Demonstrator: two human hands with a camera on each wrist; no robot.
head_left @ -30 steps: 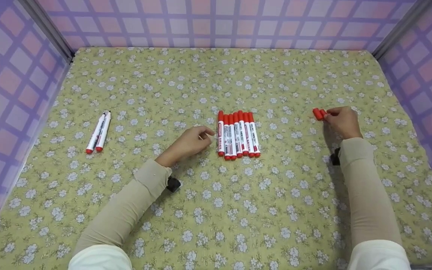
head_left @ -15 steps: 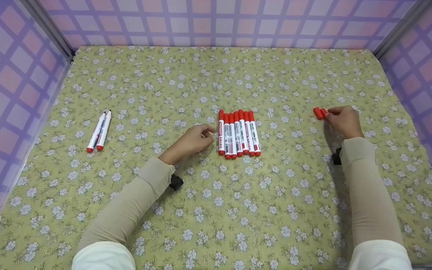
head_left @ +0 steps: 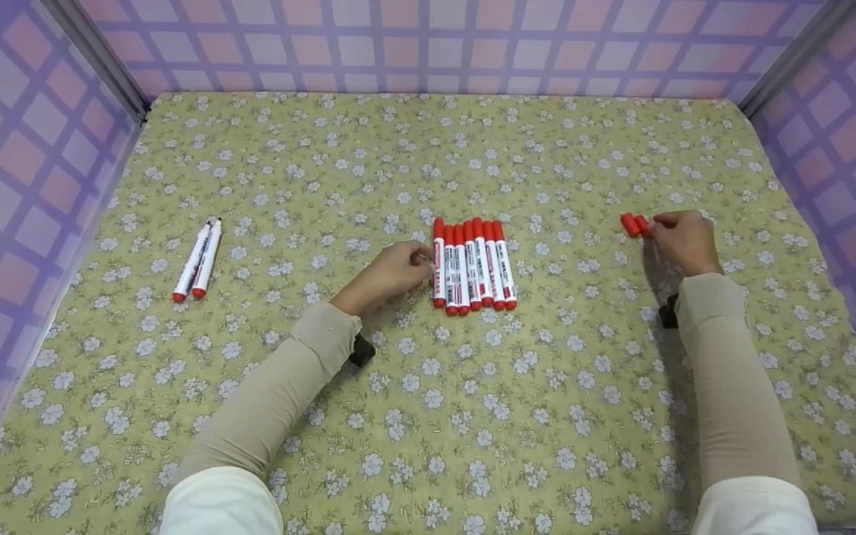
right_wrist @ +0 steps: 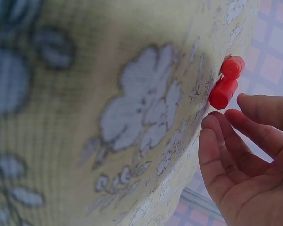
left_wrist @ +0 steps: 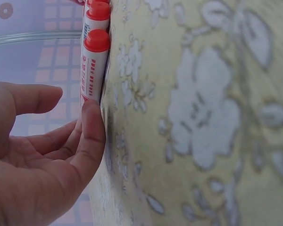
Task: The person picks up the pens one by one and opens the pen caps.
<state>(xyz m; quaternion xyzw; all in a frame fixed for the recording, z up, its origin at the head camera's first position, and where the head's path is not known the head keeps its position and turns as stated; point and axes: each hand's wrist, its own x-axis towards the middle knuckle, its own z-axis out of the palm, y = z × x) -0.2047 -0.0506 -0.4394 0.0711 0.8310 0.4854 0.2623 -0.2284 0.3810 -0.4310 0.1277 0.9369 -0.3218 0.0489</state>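
Observation:
Several white markers with red caps lie side by side in a row in the middle of the table in the head view. My left hand (head_left: 396, 271) is at the row's left side, by the outermost marker (head_left: 439, 275). In the left wrist view a fingertip lies against that marker's barrel (left_wrist: 92, 77), while the thumb stands apart from it. On the right, two loose red marker caps lie next to each other. My right hand (head_left: 686, 241) is beside them; in the right wrist view its parted thumb and fingers are just short of the nearer cap (right_wrist: 223, 94).
Two uncapped white markers (head_left: 207, 260) with dark tips lie close together at the left of the table. A yellow-green floral cloth (head_left: 428, 446) covers the tabletop. Checked purple and pink panels (head_left: 428, 48) stand along the back and both sides.
My left hand has moved right, up to the outermost marker of the row. My right hand has drawn back very slightly from the caps, which lie where they were.

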